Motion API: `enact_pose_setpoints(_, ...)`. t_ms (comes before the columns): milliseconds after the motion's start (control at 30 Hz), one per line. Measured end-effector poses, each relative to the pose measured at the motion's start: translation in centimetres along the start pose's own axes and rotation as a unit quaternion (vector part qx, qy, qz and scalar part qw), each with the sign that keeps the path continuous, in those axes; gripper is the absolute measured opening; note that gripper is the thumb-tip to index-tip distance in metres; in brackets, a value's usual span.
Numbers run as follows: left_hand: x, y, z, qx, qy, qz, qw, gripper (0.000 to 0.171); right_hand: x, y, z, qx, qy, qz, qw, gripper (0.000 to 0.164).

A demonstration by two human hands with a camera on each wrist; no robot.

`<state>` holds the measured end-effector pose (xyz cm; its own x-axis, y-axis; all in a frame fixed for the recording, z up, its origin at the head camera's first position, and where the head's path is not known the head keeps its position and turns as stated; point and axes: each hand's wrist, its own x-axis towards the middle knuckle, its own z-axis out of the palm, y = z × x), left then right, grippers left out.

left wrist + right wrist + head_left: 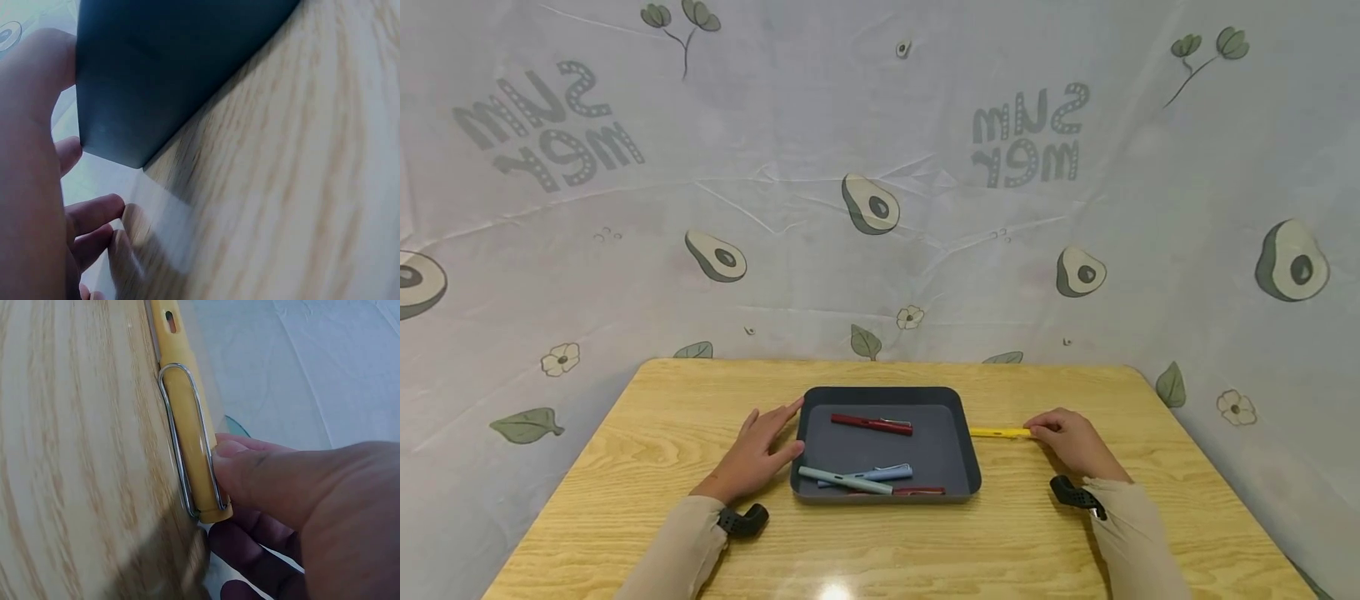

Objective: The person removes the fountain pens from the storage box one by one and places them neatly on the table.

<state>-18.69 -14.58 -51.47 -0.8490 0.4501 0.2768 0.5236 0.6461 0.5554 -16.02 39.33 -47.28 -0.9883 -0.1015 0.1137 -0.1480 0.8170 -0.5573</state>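
Note:
My left hand lies beside a dark grey tray, its fingers extended and the index finger and thumb touching the tray's left rim. In the left wrist view the tray's outer wall fills the top, with the other fingers spread below its corner. Thumb and fingers of my right hand pinch the clip end of a yellow pen to the right of the tray. That pen lies level, low over the table, its far end by the tray's right wall. A wire clip shows on its cap.
Inside the tray, a dark red pen lies toward the back. Nearer the front, a pale green pen crosses a light blue pen and another red pen. A patterned cloth hangs behind the wooden table.

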Motion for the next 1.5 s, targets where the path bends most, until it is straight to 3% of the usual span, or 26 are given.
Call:
enact_pose_setpoints(367,0.7,-0.6,-0.4,-0.007,-0.003,-0.002,1.0000,0.073,0.5,-1.0,-0.3,-0.002,0.006,0.008,1.000,0.022)
enact_pose_setpoints(567,1.1,-0.7,-0.4,-0.014,-0.006,0.005,0.9999,0.072,0.4,-1.7,-0.4,-0.002,0.038,0.033,0.999,0.026)
enact_pose_setpoints(800,1.8,-1.2,-0.5,-0.020,-0.010,0.015,0.9996,0.073,0.6,-2.9,-0.7,0.009,0.069,0.019,0.997,0.029)
enact_pose_setpoints(1500,2.7,-2.8,-0.8,-0.023,-0.015,0.028,0.9992,0.072,1.3,-4.2,0.5,-0.008,0.058,0.010,0.998,0.028)
